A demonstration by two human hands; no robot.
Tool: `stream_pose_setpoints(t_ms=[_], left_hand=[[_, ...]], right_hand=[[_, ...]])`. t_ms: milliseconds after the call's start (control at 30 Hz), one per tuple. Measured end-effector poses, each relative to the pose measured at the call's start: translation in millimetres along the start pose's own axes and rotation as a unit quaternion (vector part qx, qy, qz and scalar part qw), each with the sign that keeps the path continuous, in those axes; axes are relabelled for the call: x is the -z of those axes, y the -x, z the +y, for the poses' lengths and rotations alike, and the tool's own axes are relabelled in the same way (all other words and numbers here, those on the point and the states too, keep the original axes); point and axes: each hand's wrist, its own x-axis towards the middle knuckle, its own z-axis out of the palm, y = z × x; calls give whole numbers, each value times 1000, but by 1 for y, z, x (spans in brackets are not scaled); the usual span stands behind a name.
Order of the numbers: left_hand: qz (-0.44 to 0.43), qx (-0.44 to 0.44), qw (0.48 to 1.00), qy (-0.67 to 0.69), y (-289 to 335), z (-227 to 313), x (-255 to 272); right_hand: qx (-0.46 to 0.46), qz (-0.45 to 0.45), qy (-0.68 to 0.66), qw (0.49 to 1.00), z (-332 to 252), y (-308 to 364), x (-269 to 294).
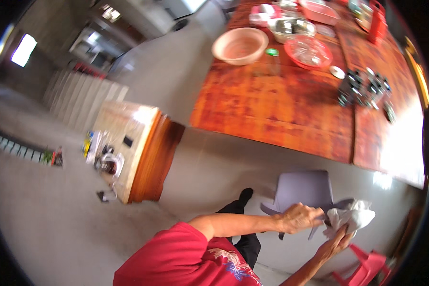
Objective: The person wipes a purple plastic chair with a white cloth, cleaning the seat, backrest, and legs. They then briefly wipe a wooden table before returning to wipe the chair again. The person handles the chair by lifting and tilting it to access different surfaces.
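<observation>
My right hand (337,242) grips a bunched white cloth (352,219). Something clear and shiny shows at the top of the cloth, too blurred to name. Just left of the cloth is my left hand (299,218), its fingers curled closed; whether it holds anything cannot be made out. Both hands are over a grey plastic chair (304,189), in front of the table.
On the wooden table (271,114) stand a pink basin (240,46), a red bowl of clear glassware (308,51), a red bottle (377,26) and several dark-topped small items (364,89). A red plastic stool (367,264) is at lower right, a wooden cabinet (150,164) at left.
</observation>
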Motion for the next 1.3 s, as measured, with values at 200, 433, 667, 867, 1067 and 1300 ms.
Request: stream_pose_setpoints(t_ms=[200,433,667,867,1067,1300], left_hand=[[10,-9,1000,19,24,-18,32],[33,-61,998,3,28,-48,54],[10,-125,992,-16,50,-82,72],[10,-69,997,-45,66,-88,73],[377,-4,923,78,124,-58,95],[508,239,769,304,143,-55,46]], right_hand=[[224,-134,294,920,15,-17,-8],[315,-248,446,801,-36,-61,-34],[333,-501,512,613,-107,-5,-90],[346,-549,427,630,-101,7,-106],[298,-541,437,654,-96,15,-107],[386,-493,419,657,-76,53,-94]])
